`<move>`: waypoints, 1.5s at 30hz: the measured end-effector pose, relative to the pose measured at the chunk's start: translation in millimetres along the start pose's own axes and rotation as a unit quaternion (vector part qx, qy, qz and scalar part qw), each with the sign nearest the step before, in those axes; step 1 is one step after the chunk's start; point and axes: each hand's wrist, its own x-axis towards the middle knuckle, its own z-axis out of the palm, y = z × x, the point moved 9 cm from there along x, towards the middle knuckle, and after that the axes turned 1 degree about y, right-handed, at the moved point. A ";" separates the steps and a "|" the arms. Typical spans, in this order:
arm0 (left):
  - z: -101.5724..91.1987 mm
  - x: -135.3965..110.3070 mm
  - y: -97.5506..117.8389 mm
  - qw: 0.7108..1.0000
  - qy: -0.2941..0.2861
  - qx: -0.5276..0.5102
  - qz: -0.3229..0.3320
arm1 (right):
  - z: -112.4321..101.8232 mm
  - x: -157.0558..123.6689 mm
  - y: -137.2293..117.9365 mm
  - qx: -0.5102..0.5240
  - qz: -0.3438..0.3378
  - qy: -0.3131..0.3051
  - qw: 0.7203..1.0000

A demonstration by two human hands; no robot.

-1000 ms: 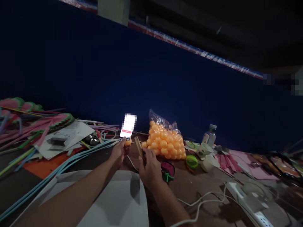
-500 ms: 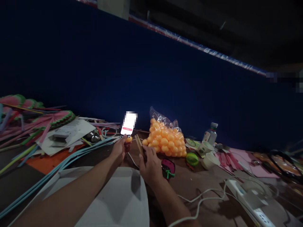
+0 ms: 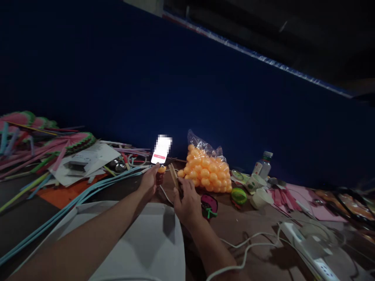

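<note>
Orange ball (image 3: pixel 161 169) pinched by left hand (image 3: pixel 149 182); right hand (image 3: pixel 187 203) clasps wooden sticks (image 3: pixel 173 175); bag (image 3: pixel 205 171) just beyond.

Bare forearms (image 3: pixel 117 222), L hand (image 3: pixel 149 182), R hand (image 3: pixel 187 203)

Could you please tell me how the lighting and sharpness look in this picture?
Head view: dim overall, blue wall nearly black; the lit phone screen by the left hand blows out white, partly pixelated; the bag of orange balls is readable.
</note>
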 end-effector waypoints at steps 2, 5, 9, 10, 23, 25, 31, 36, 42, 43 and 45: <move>0.1 -1.2 1.5 1.000 0.007 0.004 0.001 | 2.4 0.0 0.0 0.000 0.004 -0.014 1.000; -1.0 -3.2 1.4 1.000 0.025 0.004 -0.013 | 7.1 -0.4 0.4 -0.005 0.005 -0.038 0.999; 0.6 -4.3 2.7 1.000 0.018 0.001 -0.007 | 1.8 0.0 1.1 0.008 0.003 -0.006 1.000; 1.1 -4.3 3.2 1.000 0.014 0.002 -0.002 | 1.3 0.1 1.5 0.008 0.005 -0.004 1.000; -1.2 -3.4 -1.7 0.999 0.022 -0.009 -0.025 | 8.7 -0.4 5.5 0.004 0.002 -0.033 0.999; -2.0 -4.1 -1.4 0.999 0.027 -0.012 -0.024 | 7.6 -0.7 6.6 0.004 0.006 -0.025 1.000; -5.0 -2.8 -4.6 0.999 0.036 0.005 -0.039 | 9.4 -0.7 7.1 0.005 0.011 -0.042 0.999; -3.8 -1.7 -1.3 0.999 0.027 -0.013 -0.018 | 4.0 -0.8 7.9 0.005 0.012 -0.016 1.000; -5.2 -4.8 -1.4 0.998 0.044 -0.017 -0.036 | 9.1 -1.0 5.9 -0.002 0.011 -0.048 0.999; -3.5 -4.9 -0.2 0.999 0.035 -0.022 -0.029 | 6.2 -0.6 6.1 0.001 0.012 -0.033 0.999; -1.3 -4.4 0.7 0.999 0.018 -0.026 -0.019 | 0.6 0.4 6.4 0.005 0.013 -0.008 1.000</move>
